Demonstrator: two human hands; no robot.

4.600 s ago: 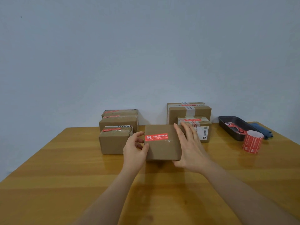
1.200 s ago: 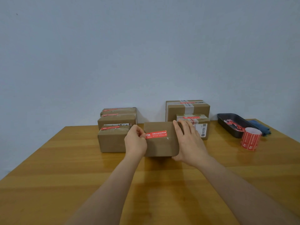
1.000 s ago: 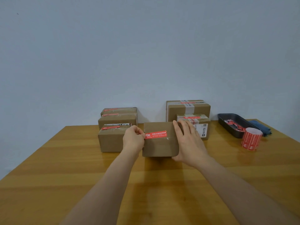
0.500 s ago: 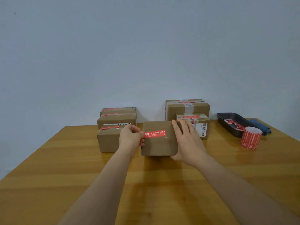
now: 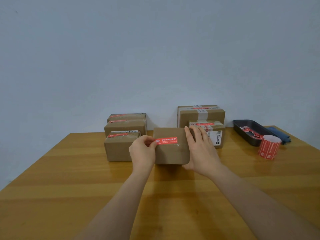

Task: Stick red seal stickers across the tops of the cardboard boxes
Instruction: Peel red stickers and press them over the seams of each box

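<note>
The middle box (image 5: 170, 151) sits on the table (image 5: 69, 179), tipped so its broad face looks toward the person. A red sticker (image 5: 166, 140) runs across that face, near its upper part. The left hand (image 5: 142, 151) is at the box's left edge, thumb and forefinger closed together on the sticker's left end. The right hand (image 5: 200, 149) lies against the box's right side, fingers straight and side by side, reaching up to its top right corner, the thumb along the face's right edge.

Just left of the box, touching or nearly so, stands a small box (image 5: 117, 148) with a red strip on top; behind that one are two more boxes (image 5: 125, 126), one behind the other, each with red on top. Right of the middle box, partly behind the right hand, is a labelled box (image 5: 215, 135), and behind it a taller taped box (image 5: 200, 116) by the wall (image 5: 155, 49).

Well to the right of the middle box, a roll of stickers (image 5: 269, 147) stands upright. Behind the roll lies a dark tray (image 5: 242, 126) with red scraps in it, and a blue cloth (image 5: 278, 135) just beyond the tray.
</note>
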